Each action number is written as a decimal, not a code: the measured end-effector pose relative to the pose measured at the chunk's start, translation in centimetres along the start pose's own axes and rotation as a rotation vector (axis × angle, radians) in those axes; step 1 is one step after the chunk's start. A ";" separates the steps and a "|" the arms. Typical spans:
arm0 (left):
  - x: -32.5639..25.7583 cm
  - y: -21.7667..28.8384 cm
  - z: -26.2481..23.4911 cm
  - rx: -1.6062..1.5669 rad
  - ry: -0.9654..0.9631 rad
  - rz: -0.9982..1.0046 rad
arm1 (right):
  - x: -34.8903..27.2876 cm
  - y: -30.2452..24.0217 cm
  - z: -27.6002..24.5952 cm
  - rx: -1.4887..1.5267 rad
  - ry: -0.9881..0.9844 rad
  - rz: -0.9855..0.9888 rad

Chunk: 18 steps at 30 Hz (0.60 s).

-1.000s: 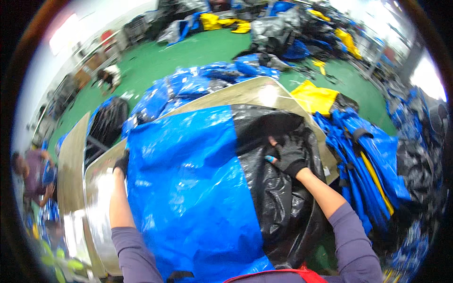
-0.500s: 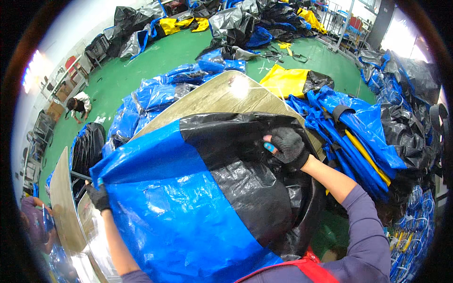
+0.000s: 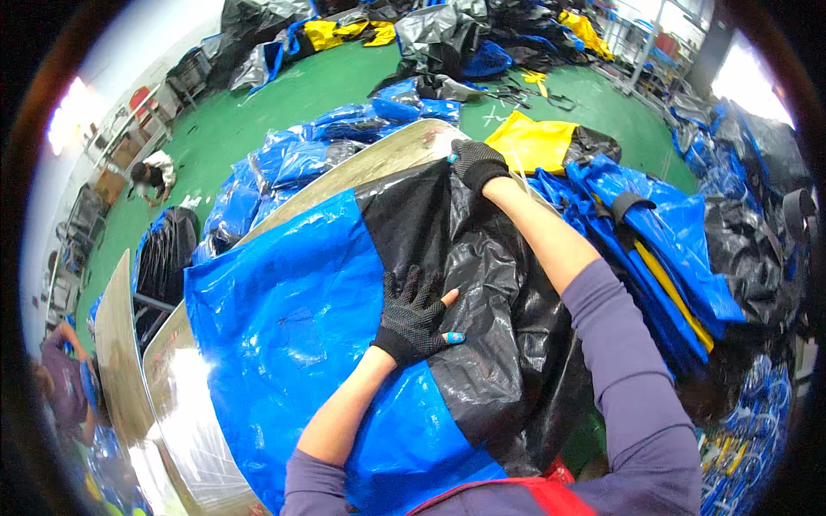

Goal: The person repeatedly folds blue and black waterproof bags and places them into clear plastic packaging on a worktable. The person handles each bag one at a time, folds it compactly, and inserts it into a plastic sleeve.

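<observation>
We lay our gloved left hand flat, fingers spread and gripping nothing, on a blue-and-black tarpaulin piece draped across a wood-grain tabletop. Our gloved right hand bends at its far black edge; whether it pinches the material, we cannot tell.

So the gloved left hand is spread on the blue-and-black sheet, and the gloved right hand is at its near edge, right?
Not quite: in the head view, the right hand is at the far edge of the blue-and-black sheet, not the near one. The left hand is spread on it.
</observation>
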<state>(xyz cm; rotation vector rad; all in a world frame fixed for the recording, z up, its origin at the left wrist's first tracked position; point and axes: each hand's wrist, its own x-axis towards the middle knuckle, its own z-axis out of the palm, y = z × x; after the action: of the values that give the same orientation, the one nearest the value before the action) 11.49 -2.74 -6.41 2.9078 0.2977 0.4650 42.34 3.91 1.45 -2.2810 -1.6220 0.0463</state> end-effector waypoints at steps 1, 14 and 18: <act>-0.2 -0.2 0.0 0.029 -0.021 0.034 | 0.5 -0.1 0.0 0.029 0.057 -0.011; -9.1 -9.1 -2.9 -0.011 0.027 -0.268 | -13.1 -5.3 -4.5 -0.075 0.427 -0.721; -24.9 -14.3 -8.4 0.414 0.089 -0.698 | -24.6 -2.1 -3.2 -0.012 0.193 -0.784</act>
<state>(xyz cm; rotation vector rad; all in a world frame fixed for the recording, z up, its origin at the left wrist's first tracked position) -16.79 6.66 -8.70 2.8704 1.5063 0.4427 32.61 -18.98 0.88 -1.4526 -2.2653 -0.3576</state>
